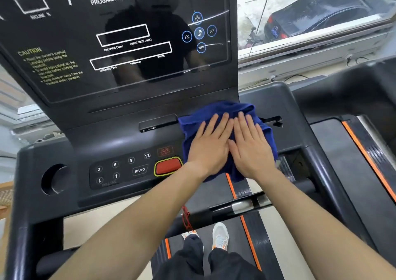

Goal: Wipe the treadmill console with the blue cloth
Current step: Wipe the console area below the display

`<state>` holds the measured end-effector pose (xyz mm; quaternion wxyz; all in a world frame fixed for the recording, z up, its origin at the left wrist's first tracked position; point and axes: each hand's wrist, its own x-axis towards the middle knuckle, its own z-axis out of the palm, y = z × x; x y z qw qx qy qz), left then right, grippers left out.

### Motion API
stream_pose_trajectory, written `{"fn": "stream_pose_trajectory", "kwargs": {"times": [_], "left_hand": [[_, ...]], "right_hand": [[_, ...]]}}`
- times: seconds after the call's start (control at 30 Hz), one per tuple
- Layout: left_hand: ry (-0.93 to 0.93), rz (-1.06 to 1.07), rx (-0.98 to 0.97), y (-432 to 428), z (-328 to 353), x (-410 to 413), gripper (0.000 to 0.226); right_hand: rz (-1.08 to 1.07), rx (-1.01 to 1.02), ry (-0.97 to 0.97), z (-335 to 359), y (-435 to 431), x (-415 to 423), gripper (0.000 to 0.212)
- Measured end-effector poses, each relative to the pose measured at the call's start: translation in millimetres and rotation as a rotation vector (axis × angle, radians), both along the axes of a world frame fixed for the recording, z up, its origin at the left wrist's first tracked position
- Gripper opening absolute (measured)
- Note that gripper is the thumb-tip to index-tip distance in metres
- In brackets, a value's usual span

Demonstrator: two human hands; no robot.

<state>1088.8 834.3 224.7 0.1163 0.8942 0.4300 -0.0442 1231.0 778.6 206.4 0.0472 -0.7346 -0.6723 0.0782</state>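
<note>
The blue cloth (222,110) lies bunched on the lower right part of the dark treadmill console (120,133), right of the red stop button (168,165). My left hand (211,144) and my right hand (249,148) rest flat on the cloth side by side, fingers stretched forward and thumbs touching. Both palms press the cloth against the console. The cloth's lower edge hangs over the console's front edge beneath my wrists.
The glossy display panel (120,37) rises above the cloth. A keypad (120,170) with number and PROG buttons sits left of the red button, and a round cup holder (54,179) at far left. The treadmill belt (246,247) and my feet are below. A window (310,11) is at right.
</note>
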Motion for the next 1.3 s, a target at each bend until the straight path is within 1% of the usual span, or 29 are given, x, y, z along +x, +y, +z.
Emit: {"fn": "stream_pose_trajectory", "kwargs": {"times": [0.1,0.23,0.3,0.43,0.63,0.8,0.87,0.93,1.03,1.13,1.23,1.3], "left_hand": [[0.020,-0.126,0.052,-28.8,-4.6,-14.0,0.064],[-0.048,-0.171,0.068,-49.2,-12.2,-47.3,0.065],[-0.062,-0.118,0.070,-45.6,-11.6,-65.7,0.063],[-0.096,0.059,0.065,-39.9,-6.0,-116.4,0.061],[-0.091,0.290,0.109,-52.2,-13.3,-216.3,0.056],[-0.083,0.516,0.168,-78.1,-16.7,-277.4,0.056],[-0.083,0.546,0.187,-95.9,-19.3,-282.2,0.055],[-0.069,0.526,0.195,-109.2,-21.3,-282.8,0.054],[-0.074,0.508,0.185,-102.7,-20.9,-287.1,0.054],[-0.026,0.520,0.183,-64.8,-17.2,-289.0,0.056],[-0.008,0.559,0.128,-33.9,-12.9,-282.7,0.060],[-0.001,0.512,0.146,-38.1,-15.3,-275.2,0.059]], "right_hand": [[-0.013,0.031,-0.009,-7.0,-37.9,-6.3,0.068],[0.068,-0.006,-0.005,-9.0,-60.7,-29.8,0.070],[0.129,-0.003,-0.005,-5.7,-49.8,-42.8,0.069],[0.344,-0.036,0.019,4.3,-11.0,-77.5,0.072],[0.656,-0.075,-0.002,13.7,23.2,-164.9,0.073],[0.770,-0.112,0.045,19.1,28.4,-248.9,0.073],[0.789,-0.107,0.038,16.8,12.3,-257.5,0.073],[0.821,-0.091,0.027,12.2,-1.0,-253.1,0.074],[0.902,-0.099,-0.010,9.5,15.2,-247.2,0.074],[0.897,-0.100,-0.052,15.7,57.0,-253.1,0.072],[0.764,-0.116,-0.054,21.4,70.1,-255.1,0.069],[0.665,-0.122,-0.033,18.4,52.3,-248.1,0.069]]}}
